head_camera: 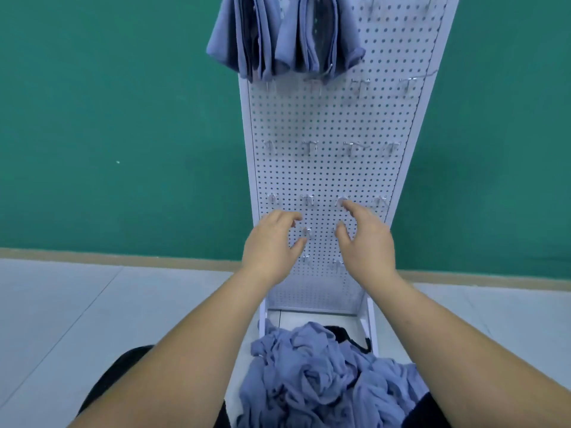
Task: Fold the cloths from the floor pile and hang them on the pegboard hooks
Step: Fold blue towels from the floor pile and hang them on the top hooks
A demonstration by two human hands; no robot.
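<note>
Left grip (272, 242) and right grip (366, 242) slack, empty, just in front of pegboard (324, 118) lower hooks (307, 199). Cloth pile (324, 375) at pegboard foot. Risk: fingers (350, 209) could snag bare hooks; tangled pile may drag up 2 cloths together.

Left hand (272, 242), right hand (364, 239) raised, fingers spread.

Soft matt cloths (315, 381), matt white perforated pegboard (324, 168), shiny metal hooks (308, 146).

Crumpled blue cloths (321, 378) heaped at white pegboard (324, 168) foot, folded cloths (284, 35) hung on top hooks (327, 74)
</note>
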